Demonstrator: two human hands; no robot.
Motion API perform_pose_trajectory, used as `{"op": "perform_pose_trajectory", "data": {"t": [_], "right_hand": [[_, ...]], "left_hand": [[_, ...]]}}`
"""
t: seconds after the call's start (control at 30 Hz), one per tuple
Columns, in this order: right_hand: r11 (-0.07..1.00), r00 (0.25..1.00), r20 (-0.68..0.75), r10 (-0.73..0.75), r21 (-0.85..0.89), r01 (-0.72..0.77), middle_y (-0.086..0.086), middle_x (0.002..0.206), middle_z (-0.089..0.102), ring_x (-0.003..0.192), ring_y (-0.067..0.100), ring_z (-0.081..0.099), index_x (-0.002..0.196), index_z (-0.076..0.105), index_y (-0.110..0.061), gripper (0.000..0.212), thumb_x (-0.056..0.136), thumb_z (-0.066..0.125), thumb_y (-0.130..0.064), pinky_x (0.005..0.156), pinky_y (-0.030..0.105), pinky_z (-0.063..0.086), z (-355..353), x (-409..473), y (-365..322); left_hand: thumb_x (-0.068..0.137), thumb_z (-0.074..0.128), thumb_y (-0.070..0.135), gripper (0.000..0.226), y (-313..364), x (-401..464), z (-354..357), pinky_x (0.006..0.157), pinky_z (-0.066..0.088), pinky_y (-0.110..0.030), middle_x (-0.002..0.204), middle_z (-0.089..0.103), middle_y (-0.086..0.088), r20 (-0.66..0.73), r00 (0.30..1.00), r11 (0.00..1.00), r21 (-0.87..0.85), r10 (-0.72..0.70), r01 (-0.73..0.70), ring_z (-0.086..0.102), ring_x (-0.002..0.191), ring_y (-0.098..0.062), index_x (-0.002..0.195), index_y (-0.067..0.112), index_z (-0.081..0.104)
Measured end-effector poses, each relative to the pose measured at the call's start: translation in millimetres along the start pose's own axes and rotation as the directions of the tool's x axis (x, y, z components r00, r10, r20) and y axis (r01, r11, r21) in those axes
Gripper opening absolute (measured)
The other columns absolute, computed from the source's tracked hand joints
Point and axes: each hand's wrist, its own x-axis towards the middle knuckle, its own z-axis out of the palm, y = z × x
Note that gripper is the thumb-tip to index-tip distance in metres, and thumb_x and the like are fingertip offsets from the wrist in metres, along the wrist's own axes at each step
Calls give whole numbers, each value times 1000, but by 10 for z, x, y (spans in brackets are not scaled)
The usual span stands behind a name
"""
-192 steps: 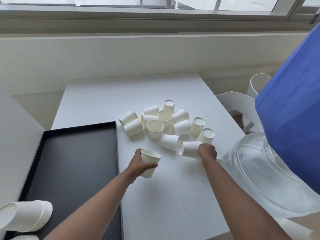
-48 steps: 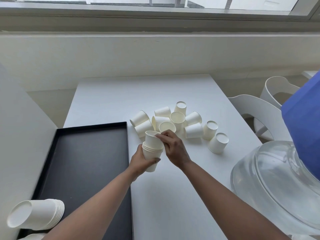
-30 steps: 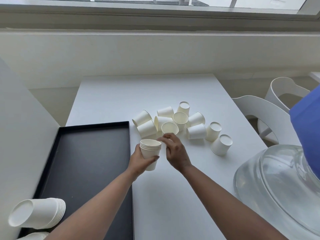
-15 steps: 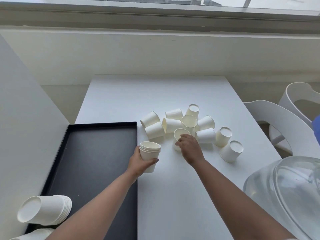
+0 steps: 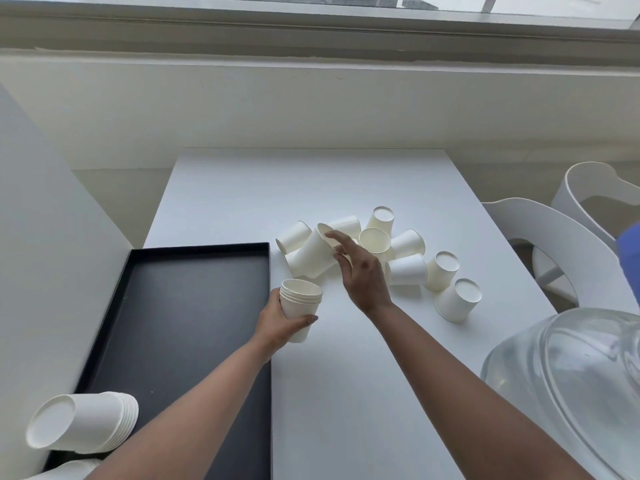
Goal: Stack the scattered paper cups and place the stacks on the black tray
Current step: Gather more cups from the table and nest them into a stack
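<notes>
My left hand [image 5: 277,327] grips a short upright stack of white paper cups [image 5: 300,303] just right of the black tray [image 5: 180,323]. Above it my right hand [image 5: 363,275] holds one tilted paper cup [image 5: 313,254] by its rim, lifted off the white table [image 5: 346,375]. Behind and right of that hand, several loose cups [image 5: 408,268] lie scattered, some on their sides, some upside down. A finished stack of cups [image 5: 83,424] lies on its side at the tray's near left corner.
A large clear water bottle [image 5: 571,382] lies at the near right. Two white chairs [image 5: 540,251] stand beyond the table's right edge. A wall and window sill run along the back. A white surface [image 5: 41,271] borders the tray on the left.
My right hand reached into the pile, took one cup and lifted it up and left toward the stack. My left hand kept the stack in place.
</notes>
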Motion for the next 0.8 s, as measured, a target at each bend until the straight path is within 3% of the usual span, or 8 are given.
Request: {"op": "perform_pose_trajectory", "data": {"t": [0.07,0.17,0.33,0.5,0.8], "right_hand": [[997,995,50,-81,20,80,13,101,71,90,26,65,120,60,-9,34,90,49,3,77,37,53,9,-13,-55],[992,986,108,-125,8,125,15,100,70,91,30,64,120,61,-8,35,90,48,5,77,44,53,42,-61,-71],[992,980,159,-123,19,121,15,90,69,84,31,62,119,62,-10,35,90,49,4,75,37,51,106,-168,-86],[992,974,188,-127,16,126,13,94,69,84,30,61,118,64,-11,35,90,48,4,74,26,43,145,-248,-68],[992,972,220,-86,106,64,15,105,68,95,32,60,117,65,-10,42,87,42,11,83,36,49,203,-370,-49]], "left_hand": [[65,83,18,59,12,0,0,62,46,-22,103,60,3,1,1000,1000,-4,5,-5,57,91,-16,111,27,46],[66,83,18,61,39,-8,-1,62,45,-21,103,59,4,1,1000,1000,-9,11,-11,57,91,-15,112,29,45],[66,82,19,60,67,-21,6,62,46,-22,105,59,2,-5,1000,1000,-9,24,-24,58,94,-18,112,29,45],[67,82,22,57,122,-36,23,60,46,-21,105,60,2,-18,999,999,3,51,-51,58,93,-17,112,28,47],[70,80,21,53,174,-60,23,60,45,-18,100,59,5,-30,995,994,60,90,-89,57,91,-16,111,28,47]]}}
